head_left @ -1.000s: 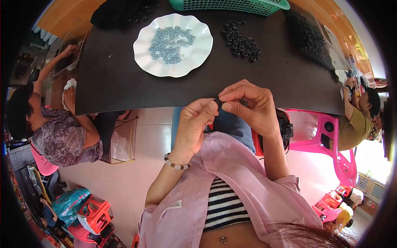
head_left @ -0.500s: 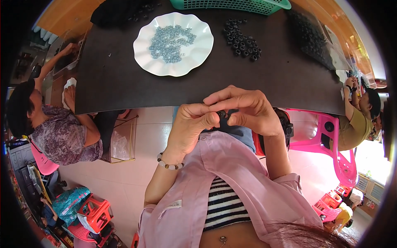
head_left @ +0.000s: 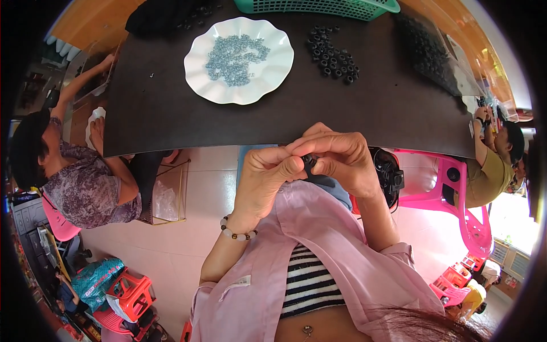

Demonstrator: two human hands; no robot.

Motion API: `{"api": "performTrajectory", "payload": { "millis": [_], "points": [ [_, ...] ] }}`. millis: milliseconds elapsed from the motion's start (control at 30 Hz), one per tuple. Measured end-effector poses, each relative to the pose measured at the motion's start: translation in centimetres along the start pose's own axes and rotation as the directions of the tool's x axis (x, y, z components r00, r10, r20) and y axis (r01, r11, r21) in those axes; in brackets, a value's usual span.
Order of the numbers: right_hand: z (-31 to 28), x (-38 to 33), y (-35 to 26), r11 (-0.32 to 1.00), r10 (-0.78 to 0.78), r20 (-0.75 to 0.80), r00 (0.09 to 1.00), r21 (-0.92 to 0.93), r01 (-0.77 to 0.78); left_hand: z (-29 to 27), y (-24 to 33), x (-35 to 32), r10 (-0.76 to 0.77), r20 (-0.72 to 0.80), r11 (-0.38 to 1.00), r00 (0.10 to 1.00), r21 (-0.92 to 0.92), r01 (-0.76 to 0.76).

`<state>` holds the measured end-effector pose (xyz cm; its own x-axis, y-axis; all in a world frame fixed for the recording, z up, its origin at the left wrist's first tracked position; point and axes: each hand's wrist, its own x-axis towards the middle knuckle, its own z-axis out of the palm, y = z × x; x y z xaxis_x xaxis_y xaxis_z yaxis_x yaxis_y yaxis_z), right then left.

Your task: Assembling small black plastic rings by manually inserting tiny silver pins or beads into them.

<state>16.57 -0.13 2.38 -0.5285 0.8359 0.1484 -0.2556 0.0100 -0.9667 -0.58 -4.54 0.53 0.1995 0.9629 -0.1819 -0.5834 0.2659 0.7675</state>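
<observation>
Both my hands meet just off the near edge of the dark table (head_left: 182, 128). Between the thumbs and fingers is a small black round piece (head_left: 309, 161), mostly covered by them. My left hand (head_left: 259, 176), with a beaded bracelet at its wrist, pinches it from the left. My right hand (head_left: 346, 162) bends over it from the right, thumb and fingers closed on the piece. A white wavy-rimmed plate (head_left: 199, 82) beyond them bears a heap of small clear bluish pieces (head_left: 228, 60). To its right lie loose small black ring-shaped pieces (head_left: 333, 60).
A green plastic basket (head_left: 316, 7) stands at the far edge. Many black pieces fill a clear tray (head_left: 430, 54) at the far right. Black cloth (head_left: 156, 17) lies far left. People sit at left (head_left: 85, 176) and right (head_left: 490, 165); a pink chair (head_left: 433, 196) is beside me.
My hands have shifted slightly, the right fingers drawing closer around the black piece, which shows a little more. The person at left has leaned and reached farther out.
</observation>
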Motion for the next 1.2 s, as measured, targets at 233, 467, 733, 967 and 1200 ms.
{"api": "performTrajectory", "payload": {
  "millis": [233, 467, 733, 967, 1200],
  "points": [
    [0.3, 0.3, 0.0, 0.997, -0.037, -0.028, 0.999, -0.076, 0.035, -0.5, 0.2, -0.1, -0.005, 0.039, 0.999, 0.999, -0.040, 0.006],
    [0.7, 0.6, 0.4, 0.994, 0.017, -0.079, 0.997, -0.109, -0.026, -0.8, -0.1, 0.4, -0.011, -0.027, 1.000, 1.000, -0.002, 0.011],
    [0.9, 1.2, 1.2, 0.966, -0.026, -0.110, 0.994, -0.257, -0.003, -1.8, -0.3, 1.2, 0.047, -0.024, 0.992, 0.999, 0.117, -0.044],
    [0.5, 1.2, 1.9, 0.988, 0.099, -0.060, 0.993, 0.128, -0.091, -2.0, -0.3, 1.4, -0.052, -0.044, 0.997, 0.998, -0.068, 0.049],
    [0.8, 1.5, 1.6, 0.946, 0.110, -0.085, 0.990, 0.315, -0.078, -1.8, -0.6, 1.9, -0.076, -0.011, 0.991, 0.997, -0.110, 0.075]
  ]
}}
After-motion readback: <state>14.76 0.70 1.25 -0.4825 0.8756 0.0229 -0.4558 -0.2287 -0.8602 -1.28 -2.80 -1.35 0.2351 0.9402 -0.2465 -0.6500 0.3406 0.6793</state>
